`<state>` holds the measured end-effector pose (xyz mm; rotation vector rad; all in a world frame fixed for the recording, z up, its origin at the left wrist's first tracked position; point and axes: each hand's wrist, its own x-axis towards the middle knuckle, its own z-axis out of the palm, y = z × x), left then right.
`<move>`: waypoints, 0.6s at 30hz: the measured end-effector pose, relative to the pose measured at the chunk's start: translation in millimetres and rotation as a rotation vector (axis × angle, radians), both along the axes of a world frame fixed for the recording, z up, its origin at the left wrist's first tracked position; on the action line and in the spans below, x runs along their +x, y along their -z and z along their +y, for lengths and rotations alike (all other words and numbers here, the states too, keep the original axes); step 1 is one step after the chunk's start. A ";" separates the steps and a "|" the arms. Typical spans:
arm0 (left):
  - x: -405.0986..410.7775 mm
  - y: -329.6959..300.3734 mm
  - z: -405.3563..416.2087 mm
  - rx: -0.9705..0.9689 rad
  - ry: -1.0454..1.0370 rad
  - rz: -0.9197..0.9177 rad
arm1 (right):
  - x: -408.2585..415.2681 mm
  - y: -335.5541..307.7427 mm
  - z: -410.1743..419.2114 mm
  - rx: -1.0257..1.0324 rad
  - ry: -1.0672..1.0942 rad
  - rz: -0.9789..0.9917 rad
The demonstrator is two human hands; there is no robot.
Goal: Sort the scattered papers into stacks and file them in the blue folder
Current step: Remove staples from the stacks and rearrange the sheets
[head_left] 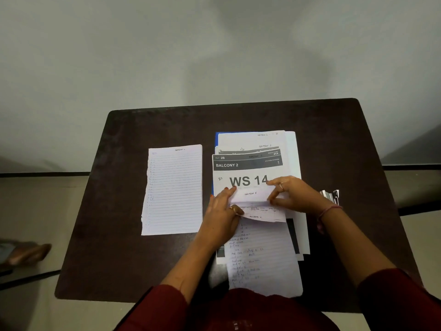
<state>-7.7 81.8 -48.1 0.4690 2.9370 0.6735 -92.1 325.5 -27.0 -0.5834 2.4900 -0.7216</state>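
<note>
On dark table (143, 271) by grey wall (214, 56) — left hand (223, 211), right hand (291, 194) both pinching folded paper (250, 195).

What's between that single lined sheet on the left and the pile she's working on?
Only bare dark table: the head view shows a narrow strip of it between the lined sheet and the pile, crossed lower down by her left hand.

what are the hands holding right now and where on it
Both hands hold a small folded paper marked "section 6" over the pile: left hand at its left edge, right hand pinching its right edge.
</note>
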 end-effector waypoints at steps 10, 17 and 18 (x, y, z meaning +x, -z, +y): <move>-2.4 -6.8 3.4 0.055 -0.002 -0.059 | 0.2 5.2 -12.2 -0.253 0.379 -0.171; 1.5 -7.0 3.3 0.208 -0.098 -0.064 | 8.9 -5.5 -2.3 -0.298 0.265 -0.338; 1.2 -6.8 2.7 0.248 -0.144 -0.091 | 15.4 -6.2 -0.1 -0.399 0.367 -0.423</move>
